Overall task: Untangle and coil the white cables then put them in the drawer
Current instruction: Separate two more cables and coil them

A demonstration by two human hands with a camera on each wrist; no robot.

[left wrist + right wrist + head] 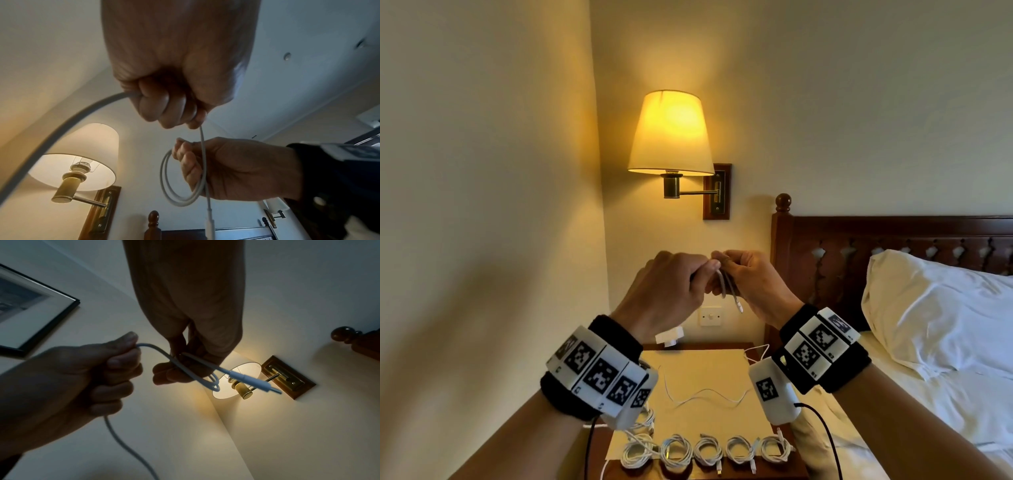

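Note:
Both hands are raised above the nightstand with one white cable (725, 287) between them. My right hand (722, 265) pinches a small coil of a few loops (170, 186), and the cable's connector (252, 381) dangles from it. My left hand (700, 275) is a fist round the same cable (152, 348); the loose length runs out of the fist (61, 126) and hangs down. Several finished white coils (709, 450) lie in a row along the nightstand's front edge. Another loose white cable (705, 397) lies on a cream mat (705, 363).
The wooden nightstand (767, 474) sits in a corner, wall to the left and bed with pillow (935, 308) to the right. A lit wall lamp (671, 133) hangs above the hands. A white plug adapter (669, 337) and a wall switch (710, 316) are behind.

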